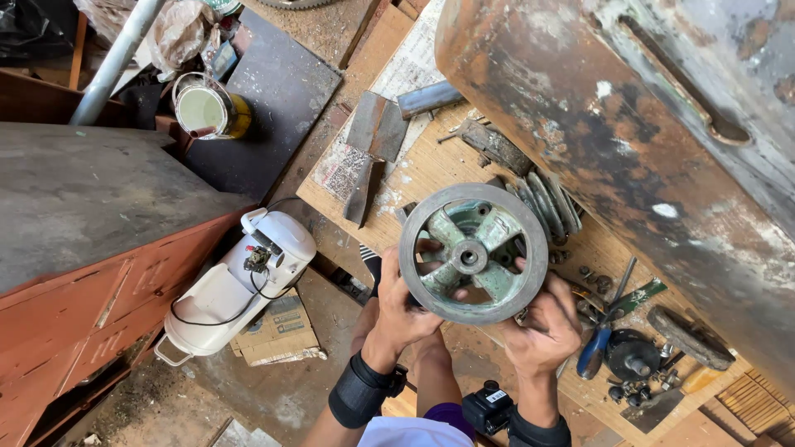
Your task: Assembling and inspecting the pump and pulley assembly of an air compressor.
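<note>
Both hands are gripping the green spoked pulley wheel [473,253] above the worktop [431,170] edge: left hand [403,308] clasping its rim at eight o'clock, right hand [542,327] at four o'clock. Its axle bore is facing upward, both hands equally close.

Both hands hold a spoked wheel

The left hand [400,308] and right hand [542,327] grip the grey-green wheel [473,252] above the cluttered wooden surface [431,165], beside a rusty tank [629,141].
</note>
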